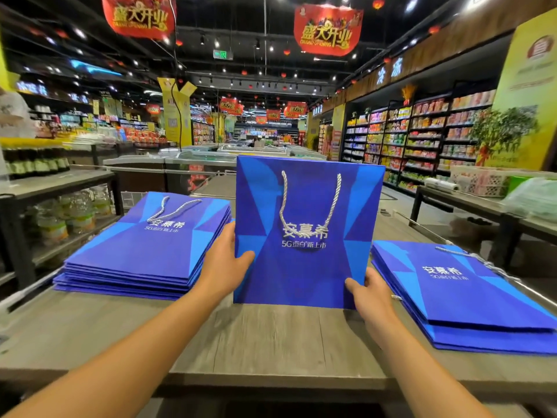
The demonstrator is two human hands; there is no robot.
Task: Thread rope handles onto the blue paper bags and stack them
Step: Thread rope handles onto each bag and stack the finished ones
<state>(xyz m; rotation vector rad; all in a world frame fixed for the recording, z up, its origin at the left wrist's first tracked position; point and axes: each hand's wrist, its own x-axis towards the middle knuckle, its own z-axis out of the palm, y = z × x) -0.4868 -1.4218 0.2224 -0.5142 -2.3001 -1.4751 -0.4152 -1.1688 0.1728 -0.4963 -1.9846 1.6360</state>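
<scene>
I hold a flat blue paper bag (304, 267) upright in the middle, its bottom edge on the grey wooden table (271, 342). A silver rope handle (310, 206) hangs down its front. My left hand (226, 260) grips the bag's left edge, thumb on the front. My right hand (370, 294) grips the lower right corner. To the left lies a stack of several flat blue bags (141, 248), the top one with a rope handle (171, 209). To the right lies a lower stack of blue bags (461, 297) with a silver rope (479, 260) along its far edge.
The table's front edge runs below my forearms. A second table (470, 203) with a basket and plastic bags stands at the right. Shelves with bottles (60, 218) stand at the left, freezer cabinets (196, 164) behind, store shelving at the back right.
</scene>
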